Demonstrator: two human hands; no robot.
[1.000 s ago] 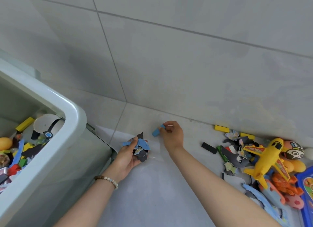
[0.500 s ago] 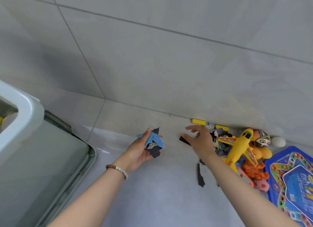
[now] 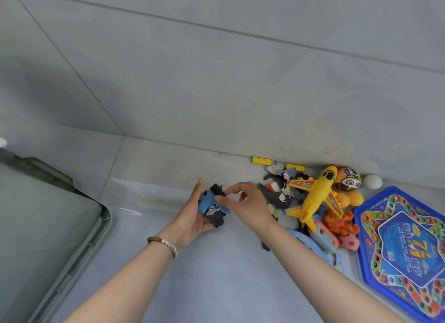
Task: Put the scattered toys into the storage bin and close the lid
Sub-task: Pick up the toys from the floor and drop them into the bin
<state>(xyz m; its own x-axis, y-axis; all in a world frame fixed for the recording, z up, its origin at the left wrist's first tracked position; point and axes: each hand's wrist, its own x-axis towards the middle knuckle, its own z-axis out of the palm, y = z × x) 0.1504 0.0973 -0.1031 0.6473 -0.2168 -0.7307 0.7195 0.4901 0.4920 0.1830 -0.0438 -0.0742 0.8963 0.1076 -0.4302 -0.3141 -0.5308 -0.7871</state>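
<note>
Grey translucent lid (image 3: 48,226) lies flat at far left; the storage bin itself is not clearly in view. Blue game board (image 3: 404,245) and yellow toy plane (image 3: 315,197) mark the toy pile along the wall at right. Left hand (image 3: 192,219), palm up, cups a stack of flat pieces (image 3: 209,202). Right hand (image 3: 245,202) pinches a dark piece (image 3: 216,189) at the top of that stack. Loose pieces (image 3: 281,200) lie just right of the right hand, which is the nearer one; the lid is well apart to the left.
</note>
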